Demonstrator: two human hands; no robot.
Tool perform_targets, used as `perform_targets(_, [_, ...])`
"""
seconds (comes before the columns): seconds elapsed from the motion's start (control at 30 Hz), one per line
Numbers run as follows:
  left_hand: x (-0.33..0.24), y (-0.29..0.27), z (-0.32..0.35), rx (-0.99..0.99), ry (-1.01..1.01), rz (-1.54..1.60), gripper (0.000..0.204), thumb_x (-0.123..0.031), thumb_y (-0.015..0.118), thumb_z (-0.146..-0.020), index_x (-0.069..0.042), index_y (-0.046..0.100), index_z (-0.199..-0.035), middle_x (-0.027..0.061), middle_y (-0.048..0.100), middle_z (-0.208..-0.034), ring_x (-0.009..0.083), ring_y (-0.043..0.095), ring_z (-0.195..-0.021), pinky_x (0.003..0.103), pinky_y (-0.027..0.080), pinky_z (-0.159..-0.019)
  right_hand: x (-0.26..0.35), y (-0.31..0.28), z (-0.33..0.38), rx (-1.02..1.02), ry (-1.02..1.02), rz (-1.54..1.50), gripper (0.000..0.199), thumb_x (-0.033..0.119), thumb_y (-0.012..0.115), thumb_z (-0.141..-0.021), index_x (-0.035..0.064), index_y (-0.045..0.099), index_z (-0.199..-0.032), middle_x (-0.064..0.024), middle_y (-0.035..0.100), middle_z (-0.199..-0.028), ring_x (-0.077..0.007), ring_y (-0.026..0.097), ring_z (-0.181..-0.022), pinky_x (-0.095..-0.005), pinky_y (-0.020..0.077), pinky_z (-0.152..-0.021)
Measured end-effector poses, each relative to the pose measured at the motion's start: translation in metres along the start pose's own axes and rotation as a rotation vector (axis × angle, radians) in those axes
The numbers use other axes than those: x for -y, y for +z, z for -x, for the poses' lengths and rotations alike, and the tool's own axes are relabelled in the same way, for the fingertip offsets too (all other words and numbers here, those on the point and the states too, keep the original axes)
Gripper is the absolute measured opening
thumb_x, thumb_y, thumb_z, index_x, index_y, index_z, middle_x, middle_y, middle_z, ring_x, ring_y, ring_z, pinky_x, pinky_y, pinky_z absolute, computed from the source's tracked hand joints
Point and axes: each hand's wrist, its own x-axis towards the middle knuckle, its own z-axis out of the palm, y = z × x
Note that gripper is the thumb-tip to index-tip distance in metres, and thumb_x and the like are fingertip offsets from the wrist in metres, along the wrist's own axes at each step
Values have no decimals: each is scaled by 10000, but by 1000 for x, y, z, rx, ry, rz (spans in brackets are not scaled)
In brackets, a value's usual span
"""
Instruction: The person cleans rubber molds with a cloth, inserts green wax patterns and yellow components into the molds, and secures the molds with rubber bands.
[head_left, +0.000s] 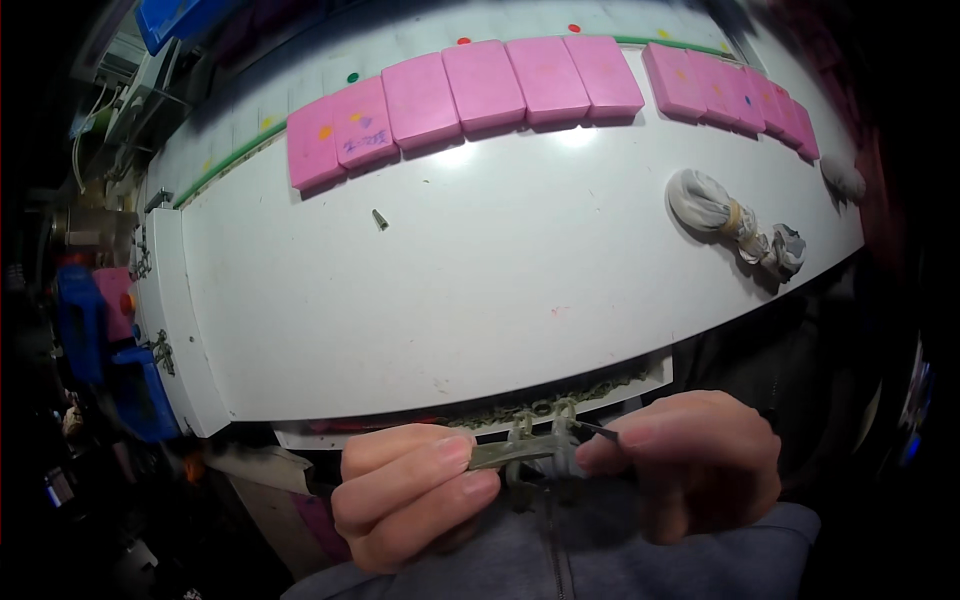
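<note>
My left hand (410, 495) is closed, pinching one end of an olive-green moulded piece (515, 453) between thumb and fingers. The piece is held up near my chest, just off the table's front edge, and has a flat bar with several small rounded prongs. My right hand (705, 455) is closed on a thin dark blade (598, 431), whose tip points left at the piece's right end. The blade's handle, if any, is hidden in the hand. A small green tapered piece (380, 220) lies apart on the white table (450, 290).
Beneath my hands an open white drawer (655, 374) holds green scraps. Pink blocks (485, 85) stand in a row along the table's far side, before a green strip (235, 158). A tied white bundle (740, 225) lies at right. Blue bins (143, 395) stand at left.
</note>
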Motion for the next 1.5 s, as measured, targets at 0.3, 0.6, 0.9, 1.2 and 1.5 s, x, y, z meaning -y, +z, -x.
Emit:
perform_targets(0.3, [2,-3,-1,32,36,-35,79,-87,673,-735,-61,629,-796,62,573,-840,169,561,-626,212,475,-506,-7,-14,-4,208,-55,-63,391,-114,630,-682,-40,525,-1052,-193,646,-801,-158,607,-553,-215,457,-448])
perform_targets(0.6, [4,-3,4,4,103,-42,150,-58,693,-637,-49,649,-780,64,582,-866,169,559,-651,203,475,-515,-4,-10,-2,175,22,-112,237,-17,581,-810,-58,514,-1033,-194,645,-797,-85,516,-429,-188,412,-394])
perform_targets(0.9, [6,-4,6,66,190,-242,116,-219,610,-833,-109,575,-851,50,515,-833,147,454,-557,195,357,-404,-17,-5,-3,112,-191,-36,254,-57,620,-719,-72,542,-960,-182,655,-790,-72,483,-390,-187,382,-372])
perform_targets(1.2, [16,-7,8,90,288,-50,241,8,674,-599,-27,677,-838,78,588,-913,159,550,-679,183,486,-518,-14,4,-9,-5,-152,121,87,-31,597,-796,-36,569,-878,-131,639,-672,-128,590,-507,-216,477,-495])
perform_targets(1.5, [14,-5,3,80,201,-72,121,-12,664,-686,-37,647,-803,80,562,-869,174,545,-623,206,468,-502,-18,-12,-29,243,215,-488,159,83,529,-900,-72,492,-901,-156,619,-612,-123,607,-526,-213,489,-480])
